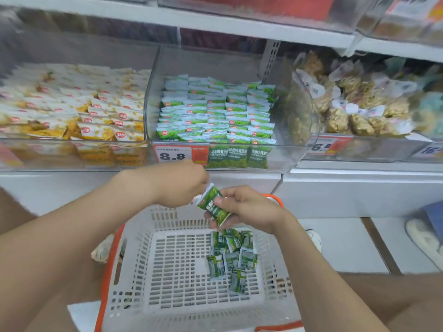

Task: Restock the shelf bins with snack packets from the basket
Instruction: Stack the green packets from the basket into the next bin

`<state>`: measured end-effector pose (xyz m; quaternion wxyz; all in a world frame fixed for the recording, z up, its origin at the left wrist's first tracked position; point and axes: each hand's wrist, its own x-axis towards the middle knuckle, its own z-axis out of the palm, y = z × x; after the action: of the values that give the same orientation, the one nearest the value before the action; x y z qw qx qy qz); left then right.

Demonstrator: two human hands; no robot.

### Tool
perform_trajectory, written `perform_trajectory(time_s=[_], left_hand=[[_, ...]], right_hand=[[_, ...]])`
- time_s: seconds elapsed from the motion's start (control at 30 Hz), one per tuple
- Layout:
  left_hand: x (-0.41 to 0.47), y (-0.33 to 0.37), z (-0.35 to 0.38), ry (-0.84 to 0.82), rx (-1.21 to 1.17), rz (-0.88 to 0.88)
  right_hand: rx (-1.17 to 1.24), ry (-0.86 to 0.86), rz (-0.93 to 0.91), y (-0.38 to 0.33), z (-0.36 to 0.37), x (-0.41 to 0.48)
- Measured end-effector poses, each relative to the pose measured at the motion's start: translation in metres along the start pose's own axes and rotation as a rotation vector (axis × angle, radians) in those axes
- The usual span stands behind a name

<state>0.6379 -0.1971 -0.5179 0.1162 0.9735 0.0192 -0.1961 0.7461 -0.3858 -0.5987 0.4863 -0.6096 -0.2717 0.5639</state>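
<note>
The right hand (pixel 249 209) is closed round a small bunch of green pea packets (pixel 213 204), thumb on top and fingers beneath, above the far end of the white plastic basket (pixel 134 238). The left hand (pixel 177 183) is curled at the upper end of the bunch. Its fingertips are hidden, so I cannot tell whether it pinches a packet or only meets it.

The step looks like squaring up the bunch, or drawing a packet off it, before it goes up to the middle clear bin (pixel 282 156). That bin is the right one, as its stocked packets (pixel 215 111) carry the same green print. To do it well, line the packets up face to face with edges level, then lift them over the bin's front wall and set them down in a row the way the others lie — not dropped on top. The foil is probably slippery, so a firm pinch across the whole stack should keep the middle ones from sliding out.

About a dozen loose packets (pixel 232 257) lie in the basket's right half, so the job looks well along but not finished.

The bins sit on a white shelf under another shelf board (pixel 215 20). The left bin holds yellow-and-white packets (pixel 72 104) and the right one clear bags of puffed snack (pixel 347 109). A red-edged price tag (pixel 172 155) reads 8.8. Below are a white shelf base (pixel 359 188) and pale floor (pixel 347 248), with a light shoe (pixel 426 238) at the right edge.
</note>
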Motion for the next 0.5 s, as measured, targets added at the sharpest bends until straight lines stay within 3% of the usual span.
perform_trajectory(time_s=[0.13,0.4,0.5], left_hand=[[-0.017,0.002,-0.020,0.039,-0.304,0.012],[-0.027,0.006,-0.038,0.270,-0.403,0.062],[-0.024,0.008,-0.045,0.534,-0.325,0.099]], right_hand=[[-0.028,0.029,-0.090,-0.029,0.004,-0.015],[-0.058,0.082,-0.183,-0.062,0.016,-0.029],[-0.057,0.159,-0.263,-0.076,0.014,-0.029]])
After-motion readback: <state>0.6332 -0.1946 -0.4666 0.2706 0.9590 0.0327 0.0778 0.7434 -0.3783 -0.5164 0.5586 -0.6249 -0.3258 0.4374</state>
